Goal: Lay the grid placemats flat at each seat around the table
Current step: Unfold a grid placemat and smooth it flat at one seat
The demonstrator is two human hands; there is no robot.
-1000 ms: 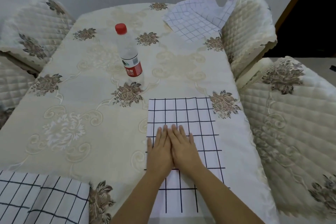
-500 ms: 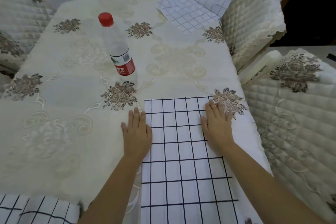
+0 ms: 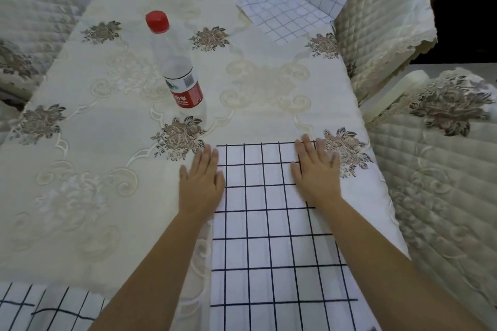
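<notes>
Hands, head view: two, bare, both flat with fingers straight and gripping nothing. Left hand (image 3: 200, 183) lies palm down across the left edge of the near grid placemat (image 3: 269, 236), by its far-left corner, mostly on the tablecloth (image 3: 94, 169). Right hand (image 3: 314, 172) lies palm down on the far-right corner of the same mat, fingertips at its far edge.

Change noted: a second ago the hands lay side by side, touching, at the middle of this mat. They now sit well apart, one at each far corner. Judged to be a smoothing stroke outward from the centre, now at the end of its travel.

Near grid placemat: white, dark grid, at the near right seat. Lies flat, with no wrinkle showing between the hands. Near end runs off the bench's near edge and out of frame.

Second grid placemat (image 3: 285, 11): pale, fine grid, at the far right corner of the bench. Folded over itself, one part lifted against a quilted chair (image 3: 382, 19). Not yet flat.

Third grid placemat (image 3: 45, 309): at the near left corner, rumpled and only partly in frame.

Water bottle (image 3: 180, 75): clear, red cap and label, upright near the middle of the bench, apart from every mat.

Other chairs: one at the right edge (image 3: 443, 169), one at the left edge (image 3: 24, 21).

Task standing, as a judgement: this seat looks about finished, and the two other mats in view need spreading.
</notes>
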